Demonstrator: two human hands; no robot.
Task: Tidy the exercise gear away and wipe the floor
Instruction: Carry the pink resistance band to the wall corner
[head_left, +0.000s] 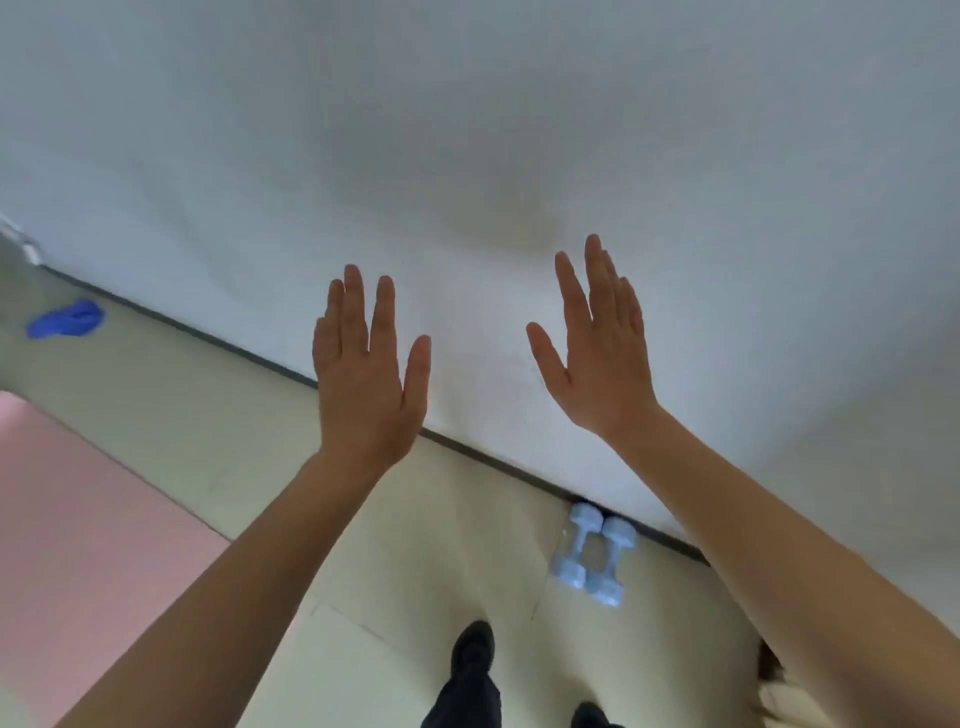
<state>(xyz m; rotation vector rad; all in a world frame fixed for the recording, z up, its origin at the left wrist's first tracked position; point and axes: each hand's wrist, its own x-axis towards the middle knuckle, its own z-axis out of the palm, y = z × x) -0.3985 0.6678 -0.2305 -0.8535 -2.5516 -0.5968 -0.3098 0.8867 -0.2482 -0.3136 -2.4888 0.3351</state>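
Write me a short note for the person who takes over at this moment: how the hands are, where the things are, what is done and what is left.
Hands: left hand and right hand are both raised in front of the wall, fingers straight, holding nothing.
Things: two light blue dumbbells lie side by side on the floor at the foot of the wall. The pink mat lies flat at the left. A crumpled blue thing, perhaps a cloth, lies far left near the wall.
Done: the dumbbells seem set aside.
Left: probably the mat, then wiping; whether the floor is wiped cannot be told.
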